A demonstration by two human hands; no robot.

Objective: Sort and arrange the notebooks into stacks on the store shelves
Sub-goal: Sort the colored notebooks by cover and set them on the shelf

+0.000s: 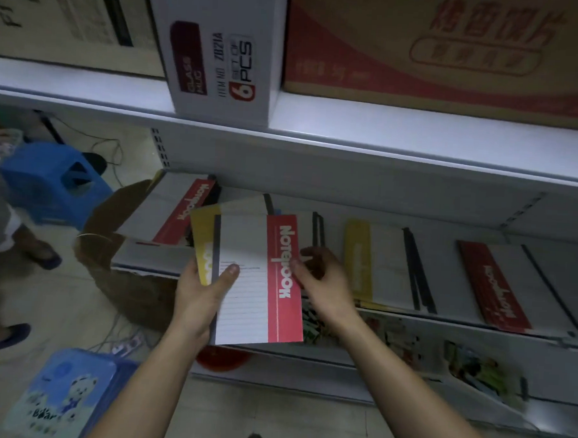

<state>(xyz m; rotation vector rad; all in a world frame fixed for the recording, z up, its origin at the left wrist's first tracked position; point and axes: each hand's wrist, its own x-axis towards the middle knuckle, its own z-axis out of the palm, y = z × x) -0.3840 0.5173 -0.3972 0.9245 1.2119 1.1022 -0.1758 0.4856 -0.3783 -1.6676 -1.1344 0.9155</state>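
My left hand (198,297) grips a small pile of notebooks from below, thumb on the white cover of the top one, a red-banded notebook (261,281). A yellow-banded notebook (203,247) shows under it at the left. My right hand (324,281) pinches the red notebook's right edge. On the middle shelf (476,329) lie stacks: a red notebook stack (181,209) at the left, a yellow notebook stack (375,263) right of my hands, and another red notebook stack (498,286) farther right.
A white glass-mug box (219,54) and a brown-and-red carton (457,50) sit on the upper shelf. A blue stool (55,186), another person's feet (3,338) and a blue bear-print pile (64,398) are at the left on the floor. Colourful packets (480,373) fill the lower shelf.
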